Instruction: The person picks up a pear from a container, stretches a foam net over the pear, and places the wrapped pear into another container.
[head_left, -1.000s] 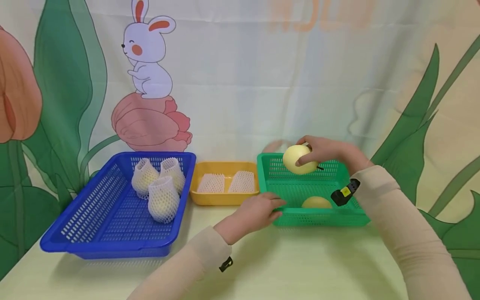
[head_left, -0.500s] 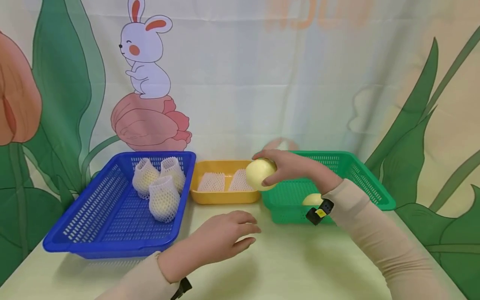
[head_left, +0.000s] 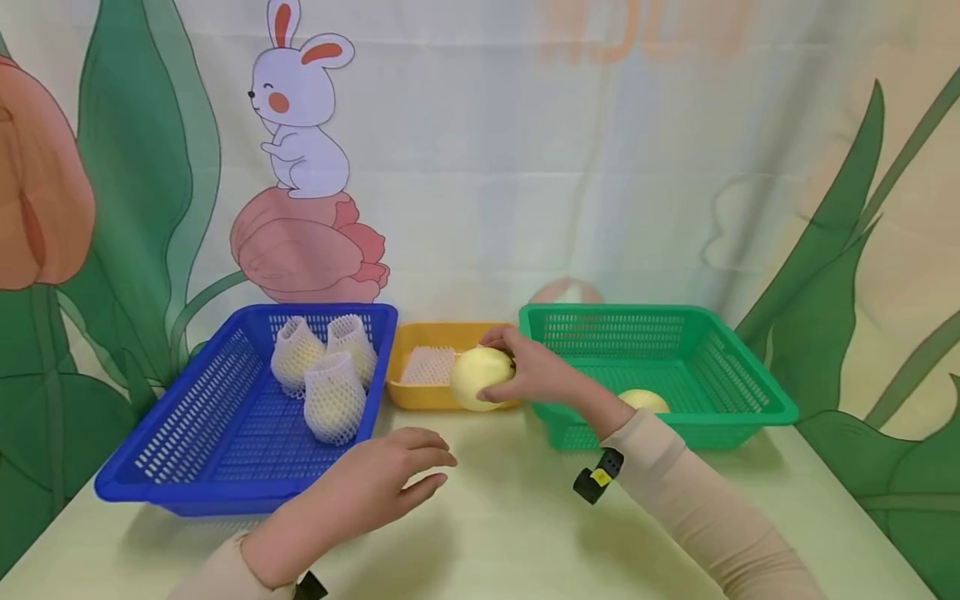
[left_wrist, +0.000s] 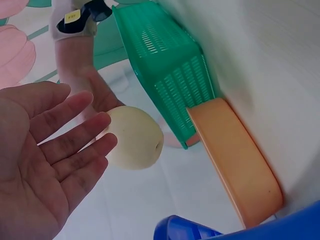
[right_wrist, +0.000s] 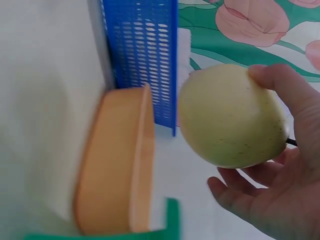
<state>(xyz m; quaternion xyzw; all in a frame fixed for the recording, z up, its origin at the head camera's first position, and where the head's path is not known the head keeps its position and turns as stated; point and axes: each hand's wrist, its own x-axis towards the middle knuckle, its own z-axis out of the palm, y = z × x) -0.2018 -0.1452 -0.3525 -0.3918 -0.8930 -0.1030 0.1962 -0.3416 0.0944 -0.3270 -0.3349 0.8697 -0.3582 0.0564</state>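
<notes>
My right hand (head_left: 528,371) grips a round pale-yellow pear (head_left: 478,379) in the air, in front of the yellow tray (head_left: 420,398). In the right wrist view, thumb and fingers curve round the pear (right_wrist: 232,117), whose dark stem points at the palm. Lower and to the left, my left hand (head_left: 382,475) hovers over the table with its fingers extended, holding nothing. Another pear (head_left: 643,402) lies in the green basket (head_left: 660,433), partly hidden by its front wall. A flat white foam net (head_left: 429,367) shows in the yellow tray.
On the left stands a blue basket (head_left: 217,493), with three net-wrapped pears, one of them the front pear (head_left: 333,400), along its right side. The yellow tray sits between the two baskets. A printed curtain (head_left: 465,167) hangs behind the table (head_left: 510,533).
The held pear has travelled left from above the green basket to the front of the yellow tray. My left hand has left the green basket's rim and moved left and nearer.
</notes>
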